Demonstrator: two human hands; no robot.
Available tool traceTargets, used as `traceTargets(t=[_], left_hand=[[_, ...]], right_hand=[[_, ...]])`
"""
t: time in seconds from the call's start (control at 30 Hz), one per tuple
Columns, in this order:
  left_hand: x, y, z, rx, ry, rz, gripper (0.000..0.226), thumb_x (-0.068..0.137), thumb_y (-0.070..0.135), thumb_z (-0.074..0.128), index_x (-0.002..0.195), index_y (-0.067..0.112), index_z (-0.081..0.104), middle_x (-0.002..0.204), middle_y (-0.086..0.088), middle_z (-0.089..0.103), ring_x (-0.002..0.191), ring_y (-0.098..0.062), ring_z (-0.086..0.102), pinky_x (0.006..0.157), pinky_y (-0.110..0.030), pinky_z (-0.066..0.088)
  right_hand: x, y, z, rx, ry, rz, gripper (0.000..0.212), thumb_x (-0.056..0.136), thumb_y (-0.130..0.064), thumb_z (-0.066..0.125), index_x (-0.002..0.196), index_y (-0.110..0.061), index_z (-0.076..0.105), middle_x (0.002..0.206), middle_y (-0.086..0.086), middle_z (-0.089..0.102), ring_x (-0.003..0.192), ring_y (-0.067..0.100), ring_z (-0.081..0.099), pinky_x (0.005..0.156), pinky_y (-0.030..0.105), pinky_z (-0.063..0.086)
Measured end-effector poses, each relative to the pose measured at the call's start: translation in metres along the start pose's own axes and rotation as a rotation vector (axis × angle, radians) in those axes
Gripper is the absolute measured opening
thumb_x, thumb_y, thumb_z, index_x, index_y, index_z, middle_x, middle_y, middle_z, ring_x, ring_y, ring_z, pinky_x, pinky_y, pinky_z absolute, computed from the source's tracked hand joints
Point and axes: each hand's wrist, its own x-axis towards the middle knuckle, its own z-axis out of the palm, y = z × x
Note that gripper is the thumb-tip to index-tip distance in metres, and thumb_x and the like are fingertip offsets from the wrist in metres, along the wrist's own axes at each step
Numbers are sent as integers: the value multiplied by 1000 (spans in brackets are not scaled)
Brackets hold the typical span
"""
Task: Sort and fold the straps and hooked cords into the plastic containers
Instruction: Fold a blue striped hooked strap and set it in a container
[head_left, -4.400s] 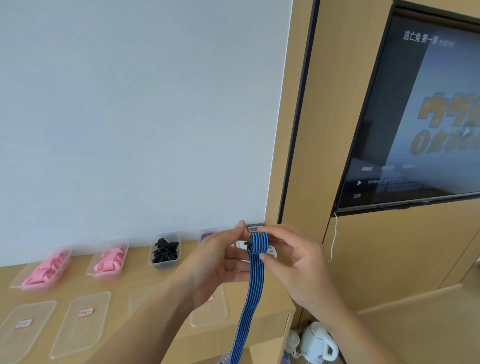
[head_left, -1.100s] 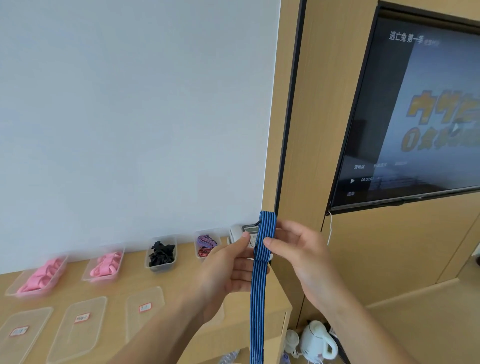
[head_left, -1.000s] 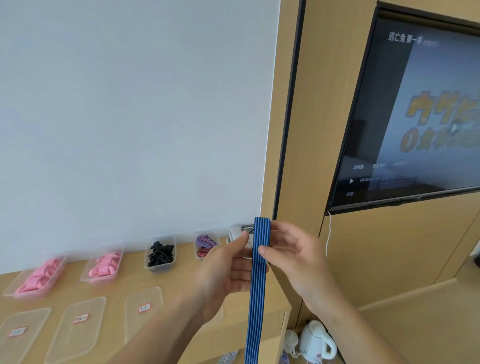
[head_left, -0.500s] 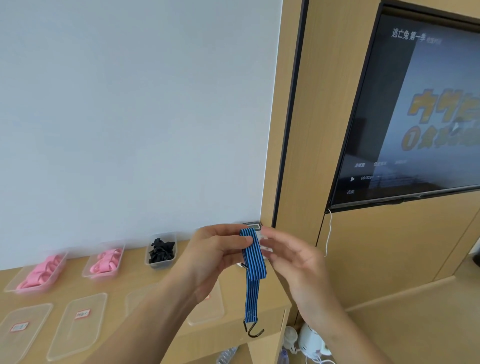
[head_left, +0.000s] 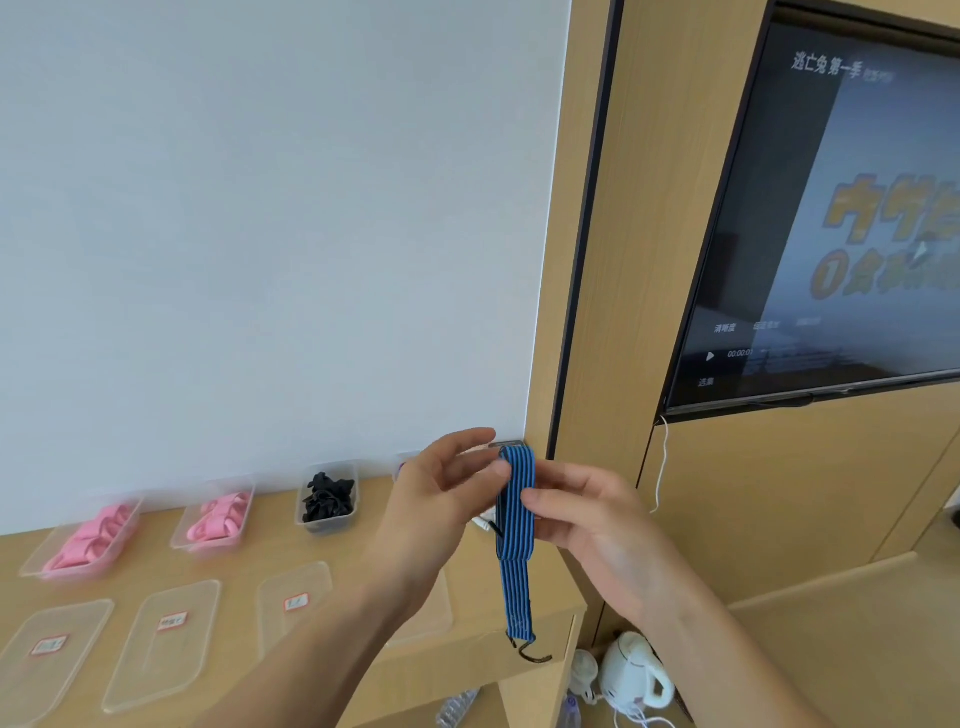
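Blue-and-black striped cord (head_left: 515, 525), pink straps (head_left: 85, 540), black straps (head_left: 328, 496); tan shelf (head_left: 249, 564)

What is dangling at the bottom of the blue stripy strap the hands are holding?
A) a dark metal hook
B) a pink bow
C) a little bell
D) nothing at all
A: a dark hook hangs from the lower end of the blue striped strap, which the left hand and right hand pinch near its folded top.

White wall (head_left: 260, 234), wood panelling (head_left: 592, 260) — mounted television (head_left: 831, 218)
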Motion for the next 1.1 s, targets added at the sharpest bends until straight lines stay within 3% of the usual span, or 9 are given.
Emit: traceTargets(t=[0.03, 0.13, 0.23, 0.4, 0.67, 0.77, 0.87, 1.0, 1.1], left_hand=[[-1, -2, 1, 1, -22, -44, 25, 102, 26, 60, 125, 17, 67, 114, -4, 78, 108, -25, 73, 98, -40, 56], [1, -11, 1, 66, -100, -305, 61, 102, 59, 38, 113, 10, 73, 104, -15, 78, 98, -32, 75, 94, -43, 57], [1, -17, 3, 96, -126, -436, 77, 101, 67, 32, 100, 2, 73, 95, -22, 78, 85, -35, 75, 95, -47, 58], [4, -11, 2, -10, -113, -487, 72, 101, 62, 43, 111, -5, 68, 93, -24, 76, 79, -35, 72, 77, -43, 61], [10, -7, -6, -105, -106, -510, 57, 98, 48, 60, 119, -5, 67, 89, -23, 69, 76, -38, 69, 83, -51, 62], [13, -8, -10, -199, -75, -477, 31, 95, 26, 65, 106, -2, 72, 91, -20, 70, 81, -33, 66, 85, -47, 59], [17, -12, -14, -273, -33, -460, 23, 89, 5, 62, 107, -7, 71, 97, -22, 68, 91, -37, 64, 88, -48, 60], [17, -14, -17, -246, -2, -396, 26, 87, -6, 59, 110, -10, 71, 99, -23, 73, 84, -36, 71, 79, -43, 61], [15, -12, -20, -203, 27, -318, 29, 87, -10, 59, 114, -7, 69, 97, -20, 76, 87, -33, 72, 91, -48, 60]], right_hand=[[1, -2, 0, 10, -13, -11, 30, 85, -3, 69, 114, -1, 73, 113, 27, 71, 101, 36, 70, 92, 47, 56], [5, -5, -2, 12, 14, -51, 33, 78, -7, 69, 110, 3, 73, 114, 31, 68, 97, 36, 68, 95, 51, 53], [5, -4, -3, -162, 82, -135, 26, 81, -5, 71, 107, -6, 76, 108, 22, 73, 101, 34, 69, 95, 46, 55], [3, 5, 2, -373, 143, -321, 35, 84, 9, 71, 106, -19, 75, 101, 4, 76, 96, 17, 71, 82, 27, 57], [1, 28, 8, -627, 142, -612, 48, 77, 9, 74, 118, -15, 70, 112, -8, 67, 110, 19, 66, 93, 31, 56], [1, 38, 7, -769, 185, -696, 52, 72, 10, 77, 117, -15, 72, 115, -7, 69, 111, 15, 66, 91, 34, 56], [-2, 41, 6, -852, 215, -733, 58, 73, 15, 67, 117, -22, 75, 125, -7, 66, 118, 7, 62, 98, 19, 50], [-2, 30, 15, -538, 204, -284, 55, 96, -2, 59, 129, -46, 60, 127, -15, 65, 120, 0, 60, 104, 28, 50], [1, 23, 24, -181, 139, 150, 38, 100, -28, 61, 136, -34, 52, 109, -4, 75, 101, 12, 73, 95, 37, 58]])
